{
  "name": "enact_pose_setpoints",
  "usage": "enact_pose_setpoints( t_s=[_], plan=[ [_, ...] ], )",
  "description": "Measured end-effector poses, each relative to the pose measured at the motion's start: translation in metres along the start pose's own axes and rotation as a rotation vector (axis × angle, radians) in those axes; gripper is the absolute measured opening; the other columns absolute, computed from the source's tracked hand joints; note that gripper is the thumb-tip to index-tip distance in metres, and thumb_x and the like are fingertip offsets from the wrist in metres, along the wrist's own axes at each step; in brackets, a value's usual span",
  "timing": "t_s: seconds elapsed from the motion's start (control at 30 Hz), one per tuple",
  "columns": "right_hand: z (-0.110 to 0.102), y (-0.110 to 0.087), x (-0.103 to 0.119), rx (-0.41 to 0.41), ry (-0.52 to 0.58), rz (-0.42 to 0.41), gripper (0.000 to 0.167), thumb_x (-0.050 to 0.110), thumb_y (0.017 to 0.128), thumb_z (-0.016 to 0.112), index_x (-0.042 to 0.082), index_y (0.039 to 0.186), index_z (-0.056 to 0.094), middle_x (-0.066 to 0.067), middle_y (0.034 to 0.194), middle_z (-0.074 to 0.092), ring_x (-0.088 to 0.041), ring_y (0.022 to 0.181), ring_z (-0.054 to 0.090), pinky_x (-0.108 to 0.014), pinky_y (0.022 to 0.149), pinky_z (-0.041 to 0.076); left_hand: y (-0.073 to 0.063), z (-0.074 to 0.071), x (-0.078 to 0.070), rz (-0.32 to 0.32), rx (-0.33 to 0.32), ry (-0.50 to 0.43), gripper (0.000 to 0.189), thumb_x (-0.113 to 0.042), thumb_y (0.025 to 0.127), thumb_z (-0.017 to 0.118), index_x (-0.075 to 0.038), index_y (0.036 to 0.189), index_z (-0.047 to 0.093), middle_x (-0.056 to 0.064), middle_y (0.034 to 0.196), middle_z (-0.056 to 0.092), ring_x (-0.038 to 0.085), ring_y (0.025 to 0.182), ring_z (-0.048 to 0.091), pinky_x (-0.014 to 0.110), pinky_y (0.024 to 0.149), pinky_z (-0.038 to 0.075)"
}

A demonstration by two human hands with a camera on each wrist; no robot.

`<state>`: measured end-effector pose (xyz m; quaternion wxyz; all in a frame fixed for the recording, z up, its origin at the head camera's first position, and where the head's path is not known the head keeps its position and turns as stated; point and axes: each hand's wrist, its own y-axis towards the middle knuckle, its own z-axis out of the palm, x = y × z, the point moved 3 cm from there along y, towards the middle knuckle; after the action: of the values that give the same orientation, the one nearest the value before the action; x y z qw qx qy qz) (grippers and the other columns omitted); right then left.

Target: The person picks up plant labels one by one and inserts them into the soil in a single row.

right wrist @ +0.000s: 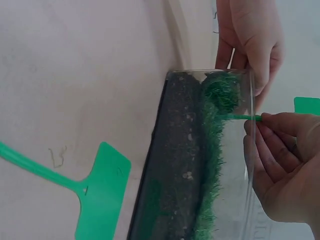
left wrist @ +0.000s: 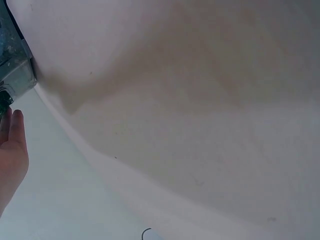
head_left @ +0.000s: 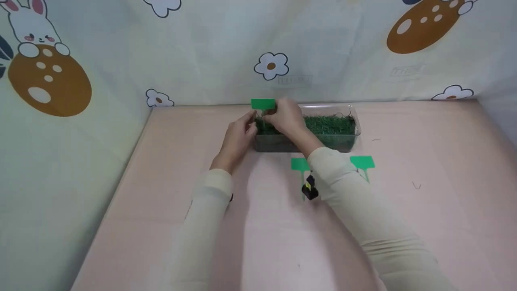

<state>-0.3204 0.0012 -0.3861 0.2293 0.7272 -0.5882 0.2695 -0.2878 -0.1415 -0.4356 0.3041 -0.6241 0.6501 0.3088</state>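
In the head view my right hand [head_left: 286, 117] pinches the stem of a green T-shaped plant label [head_left: 263, 104] over the left end of a clear plastic box [head_left: 305, 143]. Dark soil [right wrist: 175, 140] and green grass [right wrist: 212, 170] fill the box. The right wrist view shows the label's thin stem [right wrist: 240, 117] reaching into the grass below the rim, between right thumb and fingers. My left hand [head_left: 238, 137] is at the box's left end, its fingers fairly straight against the end wall and rim. Only part of that hand shows in the left wrist view.
Two more green plant labels lie on the pink tabletop in front of the box, one [head_left: 299, 164] beside the right forearm, the other [head_left: 362, 162] to its right. A patterned cloth wall [head_left: 202, 60] stands close behind the box. Small dark strands [head_left: 416, 186] are scattered on the tabletop.
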Motion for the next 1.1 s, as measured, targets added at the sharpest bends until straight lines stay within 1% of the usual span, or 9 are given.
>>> enact_pose_setpoints(
  t_s=[0.13,0.3,0.4,0.53,0.73,0.87,0.97,1.1],
  plan=[
    [0.006,0.004,-0.006,0.000,-0.033,0.015,0.020,0.020,0.091,0.071,0.002,0.100,0.071,-0.011,0.098,0.072,-0.020,0.081,0.057,-0.036,0.079,0.056,0.001,0.002,-0.001,-0.003,-0.001,-0.007,0.050,-0.018,0.104,0.043,-0.012,0.154,0.039,0.006,0.151,0.051,0.016,0.141,0.048,0.026,0.116,0.043],
    [0.019,0.006,-0.014,0.051,-0.076,0.021,0.017,0.019,0.092,0.070,0.002,0.096,0.068,-0.009,0.096,0.069,-0.019,0.079,0.053,-0.035,0.078,0.054,0.000,0.003,0.000,-0.013,-0.004,-0.010,0.049,-0.019,0.104,0.043,-0.012,0.153,0.040,0.005,0.149,0.054,0.015,0.141,0.048,0.028,0.118,0.042],
    [0.023,0.007,-0.016,0.058,-0.074,0.023,0.016,0.018,0.092,0.070,0.003,0.096,0.068,-0.009,0.097,0.070,-0.019,0.080,0.053,-0.036,0.080,0.054,-0.001,0.002,0.000,-0.018,-0.003,-0.021,0.050,-0.019,0.104,0.044,-0.013,0.153,0.040,0.004,0.149,0.054,0.015,0.141,0.048,0.028,0.118,0.042],
    [0.024,0.008,-0.016,0.043,-0.078,0.012,0.016,0.017,0.093,0.069,0.003,0.099,0.069,-0.011,0.101,0.071,-0.020,0.082,0.054,-0.038,0.082,0.055,0.001,0.001,0.000,-0.011,-0.007,-0.034,0.050,-0.019,0.104,0.044,-0.013,0.153,0.041,0.004,0.149,0.055,0.015,0.141,0.048,0.028,0.118,0.042],
    [0.023,0.007,-0.016,0.041,-0.069,-0.008,0.014,0.016,0.094,0.068,0.004,0.101,0.068,-0.010,0.105,0.070,-0.021,0.087,0.056,-0.038,0.085,0.055,0.002,0.002,0.001,-0.023,-0.009,-0.035,0.050,-0.019,0.104,0.044,-0.012,0.153,0.040,0.004,0.149,0.054,0.015,0.141,0.048,0.028,0.118,0.042],
    [0.022,0.005,-0.017,0.047,-0.047,-0.012,0.013,0.016,0.095,0.067,0.005,0.101,0.068,-0.011,0.102,0.070,-0.021,0.084,0.057,-0.037,0.081,0.055,0.001,0.002,0.000,-0.029,-0.003,-0.024,0.051,-0.018,0.105,0.043,-0.011,0.155,0.037,0.005,0.151,0.052,0.015,0.142,0.047,0.027,0.117,0.042],
    [0.021,0.003,-0.017,0.050,-0.019,0.000,0.016,0.018,0.095,0.068,0.005,0.104,0.069,-0.010,0.102,0.071,-0.020,0.083,0.058,-0.036,0.079,0.055,0.000,0.001,0.000,-0.027,0.000,-0.019,0.051,-0.018,0.105,0.043,-0.012,0.155,0.035,0.005,0.152,0.051,0.015,0.142,0.047,0.026,0.116,0.043],
    [0.016,0.002,-0.015,0.053,-0.017,-0.005,0.021,0.020,0.094,0.069,0.007,0.110,0.070,-0.009,0.106,0.071,-0.020,0.087,0.060,-0.036,0.081,0.056,0.000,0.000,-0.001,-0.022,0.004,-0.013,0.051,-0.018,0.105,0.043,-0.012,0.155,0.035,0.006,0.152,0.050,0.015,0.142,0.046,0.026,0.116,0.044]
  ],
)
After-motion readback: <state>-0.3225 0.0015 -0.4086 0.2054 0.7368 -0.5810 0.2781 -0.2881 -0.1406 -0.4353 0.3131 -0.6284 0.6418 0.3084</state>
